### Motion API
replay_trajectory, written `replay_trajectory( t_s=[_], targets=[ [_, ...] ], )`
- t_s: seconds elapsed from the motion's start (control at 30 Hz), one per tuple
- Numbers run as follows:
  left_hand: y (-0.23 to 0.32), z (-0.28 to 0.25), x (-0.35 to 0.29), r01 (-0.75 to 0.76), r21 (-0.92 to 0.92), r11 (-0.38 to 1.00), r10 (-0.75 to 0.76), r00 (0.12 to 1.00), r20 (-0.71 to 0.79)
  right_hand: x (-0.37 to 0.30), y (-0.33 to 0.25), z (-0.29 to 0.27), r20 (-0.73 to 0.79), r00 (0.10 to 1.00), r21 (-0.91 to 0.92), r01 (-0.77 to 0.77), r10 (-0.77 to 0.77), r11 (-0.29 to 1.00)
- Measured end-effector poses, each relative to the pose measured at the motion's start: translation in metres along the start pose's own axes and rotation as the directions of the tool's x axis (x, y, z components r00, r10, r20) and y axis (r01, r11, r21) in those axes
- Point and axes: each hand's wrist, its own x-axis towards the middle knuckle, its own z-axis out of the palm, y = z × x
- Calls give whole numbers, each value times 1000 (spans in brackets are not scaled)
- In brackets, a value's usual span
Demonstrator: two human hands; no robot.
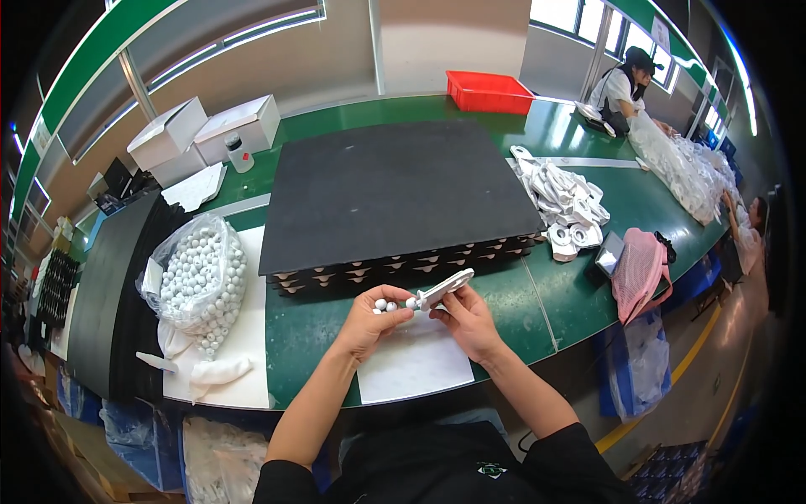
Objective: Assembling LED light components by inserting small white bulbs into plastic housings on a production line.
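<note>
My left hand (372, 326) is closed around several small white balls (381, 306), and its thumb and fingertips pinch one more at the end of a white plastic part. This long white plastic part (445, 290) has a loop at its far end, and my right hand (472, 326) grips it from the right. Both hands meet above a white sheet (416, 370) at the bench's front edge. To the left, a clear plastic bag (201, 273) is full of similar white balls. More white plastic parts (564, 202) lie heaped to the right.
Beyond my hands stand stacked black boards (395, 189) with white pieces between the layers. A red bin (489, 91), white boxes (239, 124) and a jar (239, 154) sit at the back. A pink mesh bag (640, 273) lies right. A person (625, 88) sits at the far right.
</note>
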Motion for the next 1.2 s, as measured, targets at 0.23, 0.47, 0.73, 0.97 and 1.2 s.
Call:
replay_trajectory(
  t_s=[0.23, 0.47, 0.73, 0.97, 1.2],
  targets=[
    [0, 5, 1, -141, 103, 985, 144, 989, -27, -1, -3, 1, -17, 999, -41, -31, 30, 999],
    [2, 9, -1, -141, 270, 953, 161, 985, -54, 0, -4, 2, 46, 999, -168, 7, 1, 986],
    [4, -9, 1, -143, -6, 990, 140, 976, -165, 59, -56, 71, 367, 929, -535, 254, -49, 806],
    [5, -8, 3, 34, -166, 986, -28, 999, 35, 195, -4, 141, 281, 954, -726, 281, -102, 627],
    [7, -19, 8, 117, -375, 919, -110, 993, 40, 252, 34, 171, 89, 995, -863, 60, 34, 502]
  ],
)
